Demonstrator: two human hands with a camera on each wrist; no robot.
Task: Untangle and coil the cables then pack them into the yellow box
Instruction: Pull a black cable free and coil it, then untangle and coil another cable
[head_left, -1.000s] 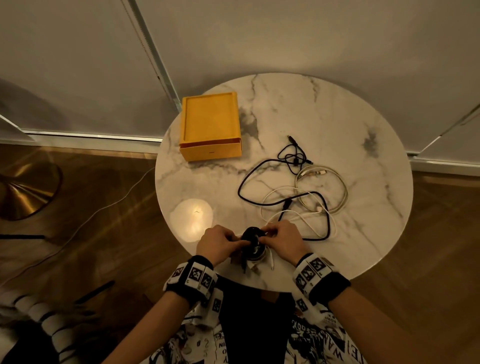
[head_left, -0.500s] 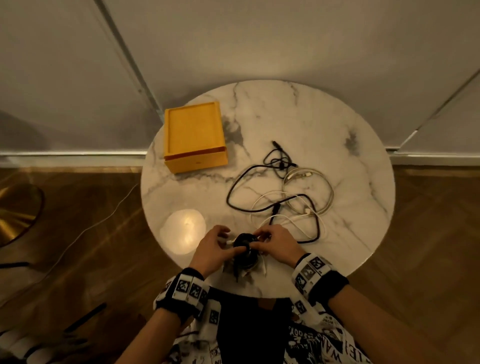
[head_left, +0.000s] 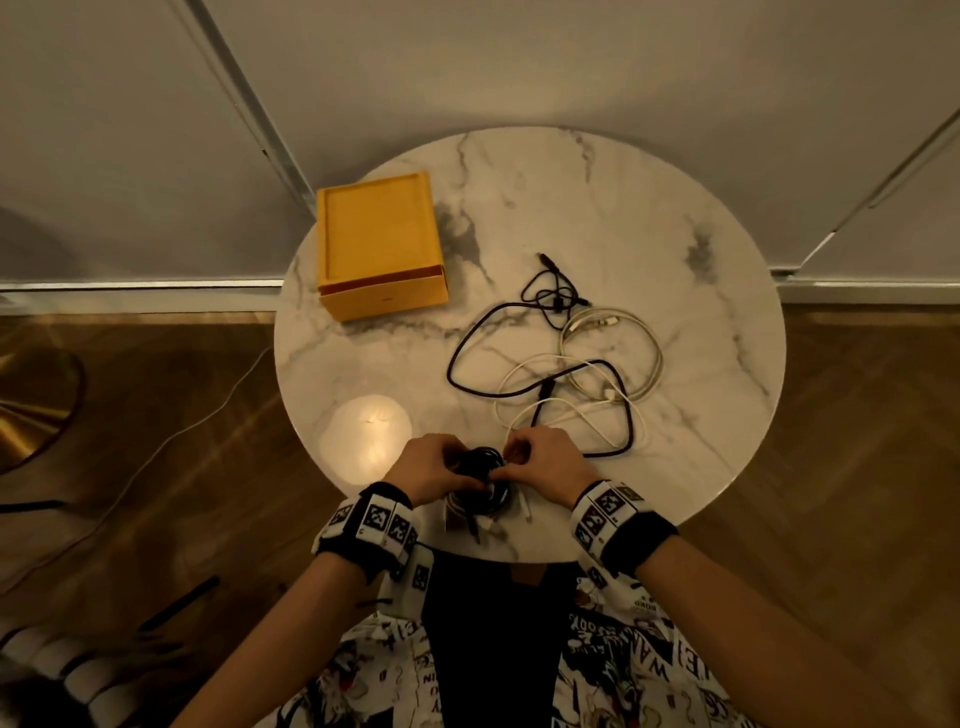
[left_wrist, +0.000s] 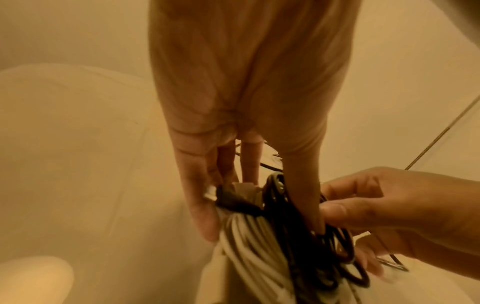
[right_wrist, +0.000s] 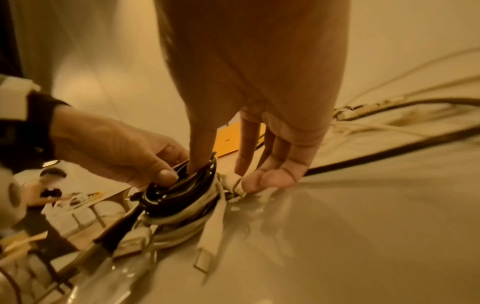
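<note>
two hands meet at the near edge of the round marble counter (head_left: 597, 208), forearms angled in from either side, each wrist wrapped in a black band with checkered markers. the left hand (head_left: 431, 470) curls its fingers around a small coiled bundle (head_left: 480, 480) of black and white cable, thumb pressed against the black loops on one side and fingers on the white side. the right hand (head_left: 545, 462) pinches the same bundle from the other side, a finger pushed down into the middle of the black loops, the remaining fingers bent with their tips on the counter beside a white plug. loose plug ends trail out of the bundle toward the person.

just beyond the hands, more cables (head_left: 566, 379) lie sprawled and tangled on the counter, black loops crossing over white ones. the yellow box (head_left: 379, 244) sits well apart at the far left of the counter, near its edge. a bright patch of reflected light (head_left: 366, 441) glows on the marble just left of the left hand. below lies a wood floor (head_left: 156, 415) with a thin pale cord (head_left: 171, 441) running across it.
</note>
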